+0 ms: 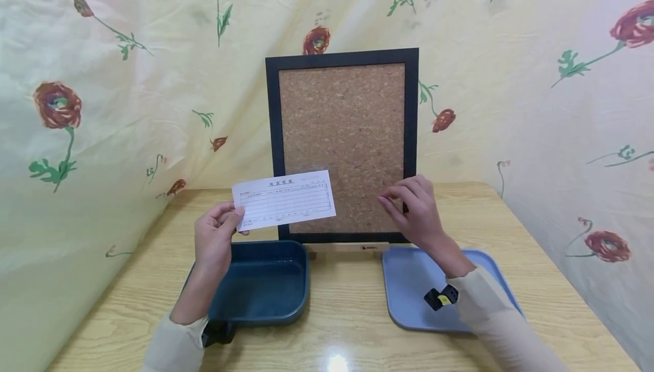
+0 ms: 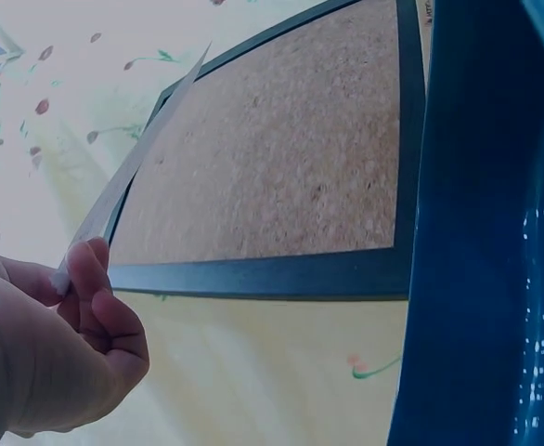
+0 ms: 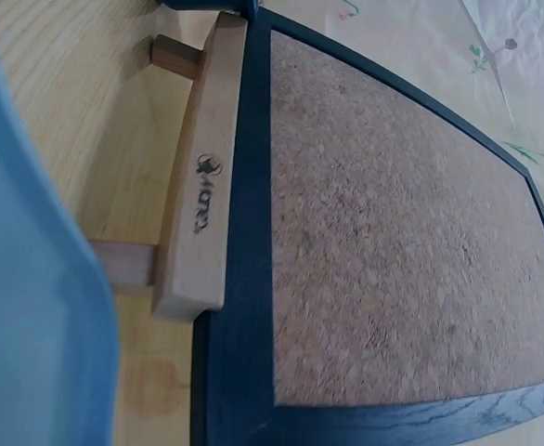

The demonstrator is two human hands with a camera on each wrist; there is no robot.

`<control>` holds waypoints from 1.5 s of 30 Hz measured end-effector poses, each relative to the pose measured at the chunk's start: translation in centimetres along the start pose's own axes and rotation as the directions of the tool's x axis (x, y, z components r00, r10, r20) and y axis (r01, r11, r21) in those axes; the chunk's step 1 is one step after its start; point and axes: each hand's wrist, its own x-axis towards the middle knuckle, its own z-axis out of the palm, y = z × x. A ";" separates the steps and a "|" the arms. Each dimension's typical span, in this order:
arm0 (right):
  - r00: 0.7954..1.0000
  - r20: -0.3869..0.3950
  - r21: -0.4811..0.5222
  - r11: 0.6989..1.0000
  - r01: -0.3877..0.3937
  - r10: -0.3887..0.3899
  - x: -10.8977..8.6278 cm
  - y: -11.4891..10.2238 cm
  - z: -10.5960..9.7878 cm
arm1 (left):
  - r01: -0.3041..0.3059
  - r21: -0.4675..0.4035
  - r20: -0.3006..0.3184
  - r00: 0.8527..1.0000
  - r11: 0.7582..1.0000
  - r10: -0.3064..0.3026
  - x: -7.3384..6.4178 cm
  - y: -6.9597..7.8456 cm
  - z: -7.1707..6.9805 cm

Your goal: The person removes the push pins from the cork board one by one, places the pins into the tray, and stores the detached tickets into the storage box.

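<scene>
My left hand (image 1: pixel 213 237) pinches the left end of a white printed form (image 1: pixel 286 199) with ruled lines, thumb in front and fingers behind. The form is held up in front of the lower left of a cork board (image 1: pixel 347 133) with a black frame. In the left wrist view, the form is seen nearly edge-on above the left hand (image 2: pixel 68 344). My right hand (image 1: pixel 416 210) is raised before the board's lower right, thumb and index fingertips together. A tiny reddish thing (image 1: pixel 384 197) shows at those fingertips, too small to name.
A wooden stand (image 3: pixel 193 204) supports the upright board. On the table (image 1: pixel 347 298), a deep dark-blue tray (image 1: pixel 305 281) stands below my left hand, and a shallow light-blue tray (image 1: pixel 409 298) lies under my right forearm. Flowered cloth (image 1: pixel 153 76) hangs behind and at both sides.
</scene>
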 end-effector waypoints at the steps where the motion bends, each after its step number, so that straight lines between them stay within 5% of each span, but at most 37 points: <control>1: 1.000 0.002 -0.001 1.000 -0.003 0.003 -0.1 0.0 -0.2 | 0.004 -0.008 -0.007 1.000 1.000 -0.004 0.0 0.0 -0.1; 20: 0.997 0.065 -0.063 0.997 -0.047 0.051 -2.5 0.8 -3.6 | 0.116 0.022 -0.059 0.992 0.993 -0.114 -0.8 0.5 -3.1; 27: 0.995 0.076 -0.064 0.996 -0.066 0.071 -3.4 1.1 -4.5 | 0.092 0.030 -0.047 0.995 0.995 -0.090 -1.1 0.4 -3.9; 45: 0.996 0.080 -0.090 0.995 -0.037 0.044 -6.4 1.3 -6.8 | 0.142 0.008 -0.049 0.989 0.990 -0.142 -2.3 -0.5 -6.6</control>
